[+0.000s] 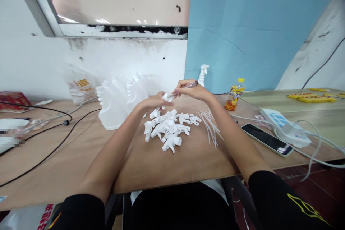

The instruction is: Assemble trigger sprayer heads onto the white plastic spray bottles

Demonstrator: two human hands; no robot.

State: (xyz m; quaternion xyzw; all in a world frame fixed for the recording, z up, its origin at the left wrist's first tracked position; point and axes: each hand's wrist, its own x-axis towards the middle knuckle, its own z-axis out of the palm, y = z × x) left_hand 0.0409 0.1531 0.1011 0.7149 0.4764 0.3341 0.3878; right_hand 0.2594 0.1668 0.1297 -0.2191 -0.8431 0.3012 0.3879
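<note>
My left hand (155, 101) grips a white trigger spray head (167, 97) above the table. In my right hand (190, 91) is a small screwdriver (192, 84) with a brownish see-through handle; its thin metal shaft reaches to the spray head's opening. Whether the tip is inside cannot be made out. Just below my hands lies a loose pile of white trigger spray heads (169, 127). Small white rings (194, 119) sit at the pile's right side, and several thin white tubes (211, 127) are spread farther right, beside my right forearm.
White plastic bottles (111, 109) stand behind my left forearm. A bottle with a spray head (202, 75) stands behind my right hand. To the right are a drink bottle (235, 95), a phone (266, 139) and a power strip (285, 127). Black cables (58, 147) cross the left side.
</note>
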